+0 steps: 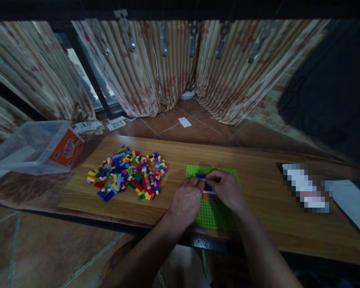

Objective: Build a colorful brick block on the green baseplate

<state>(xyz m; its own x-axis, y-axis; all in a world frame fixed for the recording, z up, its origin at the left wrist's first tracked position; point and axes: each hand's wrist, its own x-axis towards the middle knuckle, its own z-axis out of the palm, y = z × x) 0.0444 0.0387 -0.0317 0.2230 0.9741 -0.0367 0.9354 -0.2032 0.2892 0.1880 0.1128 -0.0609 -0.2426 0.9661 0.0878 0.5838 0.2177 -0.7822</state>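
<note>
A green studded baseplate [213, 214] lies on the wooden table. On its upper part stands a small group of building bricks [209, 196] in blue, white, red and orange, partly covered by my fingers. My left hand [188, 200] rests over the plate's left side, its curled fingers touching the bricks' left edge. From the right, my right hand [226, 188] reaches in with thumb and index finger pinched at the top of the group. Whatever sits between those fingertips is hidden.
A spread pile of mixed coloured bricks [132, 174] covers the table's left part. Past it stands a clear plastic bin [39, 160] with an orange label. On the right lie a pixelated object [306, 190] and a pale flat item [352, 204]. Striped curtains [168, 68] hang behind.
</note>
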